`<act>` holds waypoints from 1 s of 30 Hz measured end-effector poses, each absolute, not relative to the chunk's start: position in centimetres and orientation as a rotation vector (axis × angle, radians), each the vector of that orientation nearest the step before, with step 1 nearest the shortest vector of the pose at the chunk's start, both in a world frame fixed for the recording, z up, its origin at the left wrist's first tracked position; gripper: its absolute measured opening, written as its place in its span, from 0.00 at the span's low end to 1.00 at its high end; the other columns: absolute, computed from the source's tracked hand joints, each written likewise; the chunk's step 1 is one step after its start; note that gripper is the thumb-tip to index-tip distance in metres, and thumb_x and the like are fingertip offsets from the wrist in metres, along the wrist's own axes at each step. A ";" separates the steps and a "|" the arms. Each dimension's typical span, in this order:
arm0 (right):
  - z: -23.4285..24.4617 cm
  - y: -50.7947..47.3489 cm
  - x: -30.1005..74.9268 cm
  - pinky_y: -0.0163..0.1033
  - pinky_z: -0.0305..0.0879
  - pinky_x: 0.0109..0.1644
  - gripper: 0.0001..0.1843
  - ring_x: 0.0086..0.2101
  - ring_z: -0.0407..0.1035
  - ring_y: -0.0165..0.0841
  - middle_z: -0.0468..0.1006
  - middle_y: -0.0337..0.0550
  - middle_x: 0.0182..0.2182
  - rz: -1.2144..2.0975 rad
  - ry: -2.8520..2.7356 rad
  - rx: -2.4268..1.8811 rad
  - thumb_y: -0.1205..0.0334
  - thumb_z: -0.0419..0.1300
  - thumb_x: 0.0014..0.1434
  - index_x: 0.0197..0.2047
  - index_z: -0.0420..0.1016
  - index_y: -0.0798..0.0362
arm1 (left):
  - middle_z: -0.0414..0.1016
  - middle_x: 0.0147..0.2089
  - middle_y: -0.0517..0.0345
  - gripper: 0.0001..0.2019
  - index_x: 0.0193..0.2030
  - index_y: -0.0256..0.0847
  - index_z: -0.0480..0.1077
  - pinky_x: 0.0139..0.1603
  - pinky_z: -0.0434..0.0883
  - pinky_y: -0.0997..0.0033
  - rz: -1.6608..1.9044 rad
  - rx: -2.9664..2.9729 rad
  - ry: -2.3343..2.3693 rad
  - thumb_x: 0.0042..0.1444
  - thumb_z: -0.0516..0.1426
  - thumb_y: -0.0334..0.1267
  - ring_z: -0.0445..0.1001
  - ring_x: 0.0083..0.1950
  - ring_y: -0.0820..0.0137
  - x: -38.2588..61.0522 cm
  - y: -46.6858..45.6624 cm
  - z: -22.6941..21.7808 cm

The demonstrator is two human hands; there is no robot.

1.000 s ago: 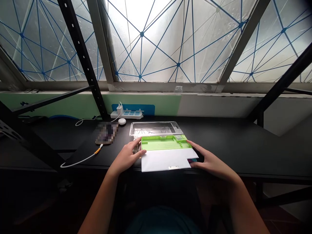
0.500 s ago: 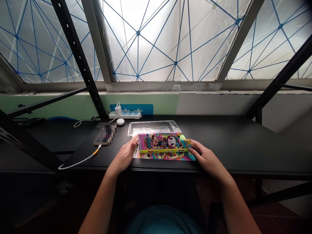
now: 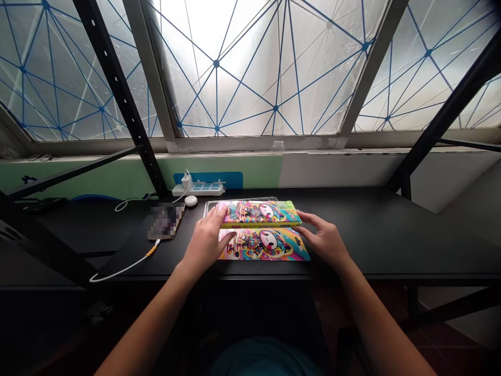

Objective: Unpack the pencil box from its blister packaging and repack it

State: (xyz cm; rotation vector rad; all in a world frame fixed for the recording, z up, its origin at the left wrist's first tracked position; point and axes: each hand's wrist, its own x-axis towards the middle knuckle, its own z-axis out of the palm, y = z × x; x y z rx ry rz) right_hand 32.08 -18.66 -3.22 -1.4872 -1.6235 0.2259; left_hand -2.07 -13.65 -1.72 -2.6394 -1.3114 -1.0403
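Note:
A colourful cartoon-printed pencil box [image 3: 260, 212] with a yellow-green edge is held at its two ends, partly over a clear plastic tray. My left hand [image 3: 206, 234] is closed on its left end, thumb toward the front and fingers over the top. At the right end, my right hand [image 3: 321, 236] grips the corner between thumb and fingers. In front of the box lies a flat card [image 3: 266, 244] with the same bright print, near the desk's front edge. Behind the box, only the rim of the clear plastic tray [image 3: 206, 209] shows; the box hides most of it.
To the left lies a phone [image 3: 166, 220], its screen blurred, with a white charging cable [image 3: 121, 272] plugged in. A power strip [image 3: 199, 188] and a small white round-edged case [image 3: 191, 201] are at the back of the black desk [image 3: 376, 230]. Black metal posts [image 3: 117, 89] rise at both sides.
The pencil box has moved back over the clear tray, uncovering more of the printed card. My left hand has shifted onto the box's top left; my right hand stays at its right end.

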 end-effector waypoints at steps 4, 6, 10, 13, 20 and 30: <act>-1.8 -13.5 31.9 0.50 0.74 0.55 0.22 0.49 0.78 0.46 0.84 0.46 0.49 0.284 -1.776 -1.446 0.50 0.65 0.59 0.55 0.79 0.48 | 0.59 0.73 0.38 0.28 0.73 0.39 0.56 0.69 0.58 0.45 -0.685 -2.634 -1.537 0.70 0.52 0.47 0.51 0.77 0.49 -2.3 -10.4 -0.3; -1.8 -11.5 31.4 0.51 0.73 0.56 0.22 0.50 0.78 0.45 0.84 0.46 0.50 0.281 -1.826 -1.450 0.51 0.63 0.60 0.56 0.78 0.49 | 0.58 0.74 0.38 0.28 0.73 0.39 0.55 0.69 0.57 0.45 -0.619 -2.640 -1.614 0.71 0.50 0.47 0.50 0.77 0.49 -2.5 -9.0 -0.4; -3.2 -9.6 30.0 0.51 0.70 0.58 0.20 0.53 0.76 0.45 0.81 0.49 0.54 0.226 -1.879 -1.494 0.53 0.58 0.65 0.57 0.76 0.49 | 0.54 0.75 0.38 0.28 0.75 0.39 0.52 0.68 0.60 0.46 -0.580 -2.652 -1.722 0.73 0.44 0.49 0.50 0.77 0.49 -2.8 -7.5 -1.7; -4.3 -9.8 29.2 0.52 0.65 0.63 0.19 0.59 0.70 0.45 0.76 0.51 0.60 0.172 -1.937 -1.506 0.53 0.52 0.68 0.55 0.77 0.49 | 0.53 0.76 0.38 0.29 0.75 0.38 0.51 0.68 0.61 0.50 -0.566 -2.663 -1.772 0.73 0.40 0.50 0.47 0.78 0.52 -2.9 -7.6 -2.8; -4.2 -11.7 27.6 0.66 0.47 0.68 0.23 0.67 0.55 0.54 0.63 0.60 0.68 -0.064 -2.036 -1.464 0.48 0.52 0.69 0.58 0.72 0.53 | 0.38 0.79 0.33 0.34 0.71 0.35 0.59 0.70 0.50 0.34 -0.596 -2.609 -1.765 0.71 0.40 0.59 0.40 0.79 0.45 -2.3 -8.8 -2.2; -3.1 -14.1 26.3 0.46 0.68 0.49 0.18 0.42 0.73 0.42 0.80 0.49 0.40 -0.034 -2.318 -1.317 0.46 0.52 0.70 0.40 0.76 0.48 | 0.32 0.79 0.39 0.41 0.78 0.43 0.41 0.70 0.51 0.36 -0.378 -2.864 -1.686 0.67 0.43 0.66 0.36 0.79 0.45 3.9 -4.1 0.6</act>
